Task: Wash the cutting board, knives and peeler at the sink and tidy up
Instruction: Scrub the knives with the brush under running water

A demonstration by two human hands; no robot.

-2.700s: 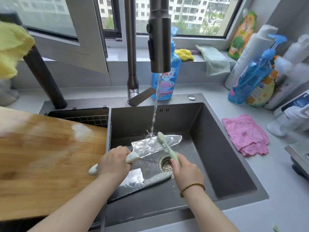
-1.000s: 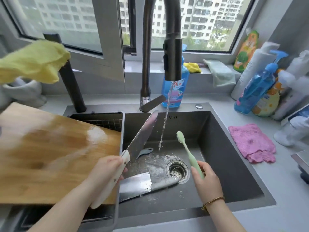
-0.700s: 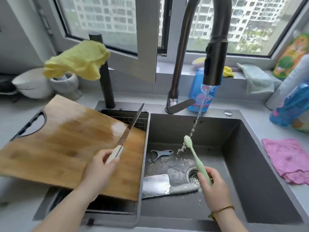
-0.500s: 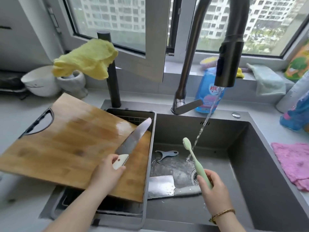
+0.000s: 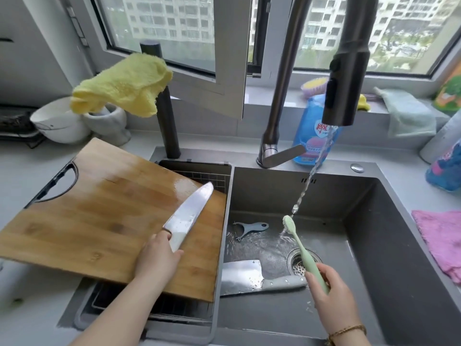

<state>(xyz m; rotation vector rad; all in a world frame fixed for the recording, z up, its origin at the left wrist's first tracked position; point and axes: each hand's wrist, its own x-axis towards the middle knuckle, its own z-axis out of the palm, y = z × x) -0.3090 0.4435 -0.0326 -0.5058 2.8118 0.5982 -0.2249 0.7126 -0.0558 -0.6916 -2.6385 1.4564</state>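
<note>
The left hand [image 5: 159, 258] has its grip clenched on the white handle of the chef's knife [image 5: 188, 216], blade flat on the wet cutting board [image 5: 99, 216] that bridges the drainer basin. It looks like the set-down step; letting go should come next. The right hand [image 5: 326, 288] grasps a green toothbrush [image 5: 299, 245] under the running water. The cleaver [image 5: 249, 277] and peeler [image 5: 249, 227] lie in the sink [image 5: 374, 245], likely next to scrub.
</note>
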